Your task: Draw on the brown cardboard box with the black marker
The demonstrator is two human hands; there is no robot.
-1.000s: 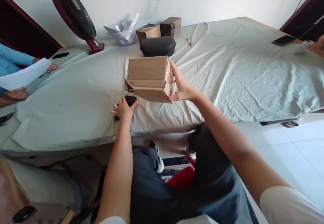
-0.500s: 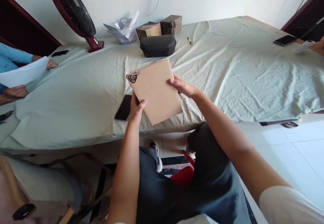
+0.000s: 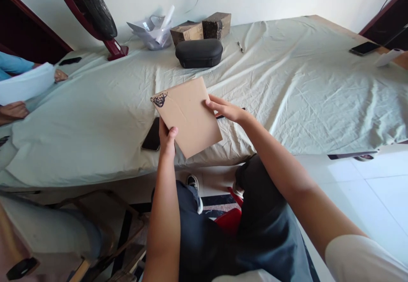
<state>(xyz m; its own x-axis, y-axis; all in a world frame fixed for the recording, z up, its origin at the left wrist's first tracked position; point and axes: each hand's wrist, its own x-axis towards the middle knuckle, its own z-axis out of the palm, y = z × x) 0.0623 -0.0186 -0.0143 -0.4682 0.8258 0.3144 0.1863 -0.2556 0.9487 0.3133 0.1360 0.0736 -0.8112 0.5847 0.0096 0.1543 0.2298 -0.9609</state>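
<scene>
now that the left hand [image 3: 167,139] is leaving the phone [image 3: 152,134] lying on the table [image 3: 287,82], it is pinching the box [image 3: 188,116] by its near edge while the right hand [image 3: 225,109] is gripping the right edge; turned broad face up, the box is hanging above the table's near edge.

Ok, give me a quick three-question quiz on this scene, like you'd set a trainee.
1. True or false: the left hand and the right hand both hold the cardboard box.
2. What lies on the sheet just left of the left hand? A a dark phone, B a mug, C scissors.
3. What marks the box's upper left corner?
Key: 1 true; 2 A; 3 a black scribble.
</scene>
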